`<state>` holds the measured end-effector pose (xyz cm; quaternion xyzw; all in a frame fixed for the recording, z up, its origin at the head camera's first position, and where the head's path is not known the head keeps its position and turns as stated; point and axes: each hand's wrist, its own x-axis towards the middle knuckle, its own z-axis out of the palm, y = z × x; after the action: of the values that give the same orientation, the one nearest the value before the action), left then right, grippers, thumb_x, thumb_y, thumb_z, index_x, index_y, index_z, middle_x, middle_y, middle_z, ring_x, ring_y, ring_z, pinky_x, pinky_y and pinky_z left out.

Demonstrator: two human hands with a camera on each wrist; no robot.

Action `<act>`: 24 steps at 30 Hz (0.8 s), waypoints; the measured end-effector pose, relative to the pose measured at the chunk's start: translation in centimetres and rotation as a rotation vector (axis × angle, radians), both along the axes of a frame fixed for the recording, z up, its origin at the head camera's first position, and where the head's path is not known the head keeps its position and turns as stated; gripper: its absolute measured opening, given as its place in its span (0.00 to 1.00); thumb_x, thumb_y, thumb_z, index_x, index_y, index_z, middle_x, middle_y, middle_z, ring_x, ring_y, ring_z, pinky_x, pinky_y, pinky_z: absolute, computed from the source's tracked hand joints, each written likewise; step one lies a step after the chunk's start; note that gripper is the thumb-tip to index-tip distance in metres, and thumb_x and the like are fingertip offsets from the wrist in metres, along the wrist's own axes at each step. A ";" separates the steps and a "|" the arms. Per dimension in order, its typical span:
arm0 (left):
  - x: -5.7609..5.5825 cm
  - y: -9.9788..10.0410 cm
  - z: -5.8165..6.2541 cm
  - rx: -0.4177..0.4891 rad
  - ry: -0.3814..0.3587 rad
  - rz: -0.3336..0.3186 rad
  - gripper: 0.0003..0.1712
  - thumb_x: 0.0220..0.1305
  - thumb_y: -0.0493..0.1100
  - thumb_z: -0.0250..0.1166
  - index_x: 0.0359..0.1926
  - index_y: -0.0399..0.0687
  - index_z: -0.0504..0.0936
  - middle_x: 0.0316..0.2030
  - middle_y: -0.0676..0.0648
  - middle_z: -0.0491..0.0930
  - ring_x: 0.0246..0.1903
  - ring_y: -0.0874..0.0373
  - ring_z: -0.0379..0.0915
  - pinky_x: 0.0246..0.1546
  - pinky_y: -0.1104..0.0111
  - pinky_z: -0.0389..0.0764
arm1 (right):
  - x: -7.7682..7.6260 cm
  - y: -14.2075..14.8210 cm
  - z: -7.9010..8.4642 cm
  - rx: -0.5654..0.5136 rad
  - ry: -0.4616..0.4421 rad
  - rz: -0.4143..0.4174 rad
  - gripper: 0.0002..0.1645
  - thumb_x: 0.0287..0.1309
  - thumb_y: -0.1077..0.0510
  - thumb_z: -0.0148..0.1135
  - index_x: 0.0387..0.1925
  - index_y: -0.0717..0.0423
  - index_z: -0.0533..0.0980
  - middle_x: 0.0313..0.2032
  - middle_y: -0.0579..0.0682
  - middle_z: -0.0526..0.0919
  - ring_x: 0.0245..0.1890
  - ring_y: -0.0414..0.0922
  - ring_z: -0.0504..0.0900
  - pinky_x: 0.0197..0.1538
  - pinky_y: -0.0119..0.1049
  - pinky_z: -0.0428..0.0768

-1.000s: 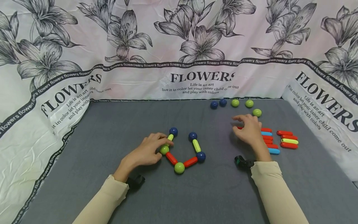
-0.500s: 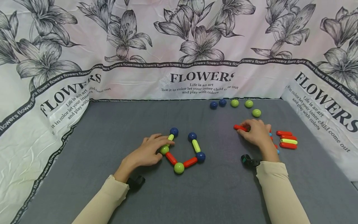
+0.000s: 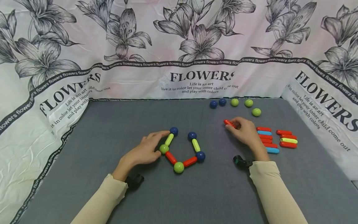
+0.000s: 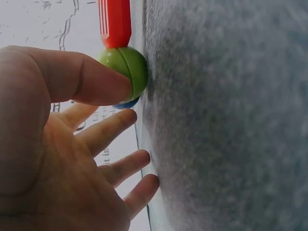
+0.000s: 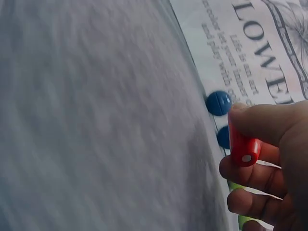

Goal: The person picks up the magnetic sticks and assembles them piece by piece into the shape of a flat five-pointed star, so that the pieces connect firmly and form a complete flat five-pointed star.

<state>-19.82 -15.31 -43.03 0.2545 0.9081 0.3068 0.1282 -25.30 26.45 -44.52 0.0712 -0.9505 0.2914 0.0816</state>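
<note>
My right hand point(image 3: 246, 132) pinches a red magnetic rod point(image 3: 229, 123) between thumb and fingers; its pale end faces the right wrist camera. Left of centre lies a U-shaped chain of rods and balls. My left hand point(image 3: 144, 151) reaches along its left side with fingers extended. The index fingertip is right at the upper-left blue ball point(image 3: 174, 131), beside a yellow-green rod point(image 3: 169, 139). In the left wrist view the thumb overlaps the green ball point(image 4: 134, 65), which joins a red rod point(image 4: 115, 24). The chain's right arm ends in another blue ball point(image 3: 192, 136).
Several red and blue rods point(image 3: 272, 150) lie in a stack right of my right hand. Beside it is a second stack, red with one yellow-green rod point(image 3: 289, 141). Loose blue balls point(image 3: 213, 104) and green balls point(image 3: 256, 112) sit along the table's back edge, before a flowered cloth point(image 3: 201, 77).
My right hand has taken hold of the red rod and moved left with it, away from the stack. My left index finger has straightened from over the yellow-green rod toward the blue ball.
</note>
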 end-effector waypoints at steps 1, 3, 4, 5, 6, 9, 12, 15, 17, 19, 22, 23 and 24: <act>0.0 -0.1 0.0 0.003 -0.002 0.003 0.43 0.64 0.33 0.59 0.78 0.58 0.60 0.76 0.51 0.61 0.77 0.46 0.50 0.73 0.38 0.50 | 0.0 -0.3 0.0 -0.019 -0.012 0.013 0.21 0.67 0.47 0.65 0.48 0.61 0.81 0.33 0.56 0.84 0.30 0.45 0.77 0.36 0.37 0.72; -0.1 -0.2 0.0 0.000 0.001 -0.005 0.42 0.64 0.33 0.59 0.77 0.58 0.61 0.76 0.52 0.62 0.78 0.45 0.49 0.73 0.37 0.48 | 0.0 -1.1 -0.1 -0.074 -0.044 0.039 0.20 0.68 0.47 0.65 0.48 0.60 0.81 0.35 0.56 0.84 0.30 0.43 0.76 0.35 0.35 0.73; -0.1 -0.2 0.0 -0.004 0.005 -0.012 0.41 0.64 0.33 0.59 0.77 0.58 0.62 0.76 0.52 0.62 0.78 0.45 0.49 0.73 0.36 0.48 | 0.0 -1.6 -0.1 -0.106 -0.061 0.055 0.20 0.68 0.47 0.65 0.48 0.60 0.80 0.35 0.57 0.84 0.30 0.42 0.76 0.34 0.34 0.73; -0.1 -0.2 0.0 -0.011 0.007 -0.017 0.41 0.64 0.33 0.59 0.76 0.59 0.63 0.76 0.52 0.63 0.78 0.44 0.49 0.72 0.36 0.49 | 0.0 -2.2 -0.1 -0.134 -0.078 0.071 0.19 0.69 0.47 0.64 0.48 0.60 0.80 0.35 0.56 0.84 0.29 0.41 0.76 0.34 0.33 0.73; -0.1 -0.2 0.0 -0.015 0.010 -0.023 0.40 0.63 0.33 0.59 0.76 0.60 0.64 0.76 0.52 0.64 0.78 0.43 0.48 0.72 0.36 0.49 | 0.0 -2.8 -0.2 -0.162 -0.091 0.086 0.18 0.69 0.48 0.64 0.48 0.59 0.80 0.36 0.56 0.85 0.29 0.40 0.75 0.34 0.33 0.73; -0.1 -0.1 0.1 -0.021 0.009 -0.029 0.40 0.63 0.33 0.59 0.75 0.62 0.66 0.75 0.53 0.65 0.79 0.42 0.48 0.71 0.37 0.50 | 0.2 -5.0 -0.2 -0.253 -0.135 0.146 0.16 0.71 0.50 0.62 0.49 0.59 0.78 0.39 0.57 0.86 0.33 0.41 0.77 0.36 0.34 0.73; 0.0 -0.1 0.1 -0.027 0.008 -0.026 0.39 0.63 0.33 0.59 0.74 0.64 0.68 0.75 0.53 0.66 0.79 0.41 0.47 0.71 0.38 0.51 | 0.6 -7.2 -0.1 -0.333 -0.181 0.219 0.16 0.74 0.51 0.58 0.52 0.59 0.76 0.46 0.58 0.87 0.42 0.46 0.80 0.43 0.37 0.74; 0.0 0.1 0.1 -0.035 0.006 -0.020 0.39 0.63 0.34 0.59 0.74 0.66 0.68 0.75 0.54 0.66 0.79 0.42 0.46 0.70 0.38 0.52 | 1.1 -9.1 -0.1 -0.405 -0.225 0.310 0.16 0.77 0.52 0.53 0.54 0.60 0.73 0.54 0.59 0.85 0.53 0.51 0.81 0.52 0.40 0.74; 0.0 0.2 0.1 -0.034 0.007 -0.022 0.39 0.64 0.33 0.59 0.73 0.67 0.68 0.75 0.54 0.66 0.79 0.41 0.46 0.70 0.38 0.51 | 1.4 -9.9 -0.2 -0.437 -0.251 0.360 0.16 0.78 0.53 0.50 0.55 0.60 0.72 0.58 0.59 0.84 0.57 0.52 0.80 0.55 0.41 0.73; 0.0 0.2 0.1 -0.032 0.009 -0.029 0.38 0.64 0.33 0.59 0.73 0.66 0.69 0.74 0.55 0.67 0.79 0.40 0.46 0.70 0.38 0.50 | 1.6 -10.5 -0.3 -0.452 -0.270 0.394 0.15 0.78 0.53 0.50 0.55 0.60 0.72 0.59 0.58 0.83 0.54 0.50 0.80 0.55 0.39 0.73; 0.0 0.3 0.1 -0.035 0.012 -0.045 0.37 0.64 0.33 0.59 0.71 0.65 0.72 0.74 0.56 0.67 0.79 0.39 0.46 0.70 0.39 0.49 | 1.9 -11.0 -0.4 -0.439 -0.267 0.399 0.13 0.78 0.54 0.51 0.54 0.58 0.73 0.51 0.57 0.84 0.43 0.46 0.77 0.46 0.34 0.72; 0.0 0.3 0.0 -0.037 0.010 -0.048 0.36 0.64 0.33 0.59 0.71 0.65 0.72 0.74 0.56 0.67 0.79 0.39 0.46 0.71 0.40 0.49 | 1.9 -11.0 -0.5 -0.430 -0.260 0.398 0.13 0.77 0.55 0.52 0.53 0.59 0.73 0.47 0.57 0.84 0.39 0.44 0.76 0.43 0.34 0.72; 0.0 0.3 0.0 -0.043 0.009 -0.048 0.36 0.64 0.33 0.59 0.70 0.65 0.73 0.74 0.56 0.67 0.79 0.39 0.45 0.71 0.40 0.49 | 2.0 -11.0 -0.5 -0.420 -0.252 0.396 0.12 0.77 0.55 0.53 0.53 0.59 0.73 0.43 0.57 0.83 0.36 0.44 0.74 0.40 0.33 0.71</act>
<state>-19.86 -14.99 -43.02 0.2749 0.9086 0.2829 0.1370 -23.33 15.43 -44.98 0.1997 -0.8397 0.4983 -0.0823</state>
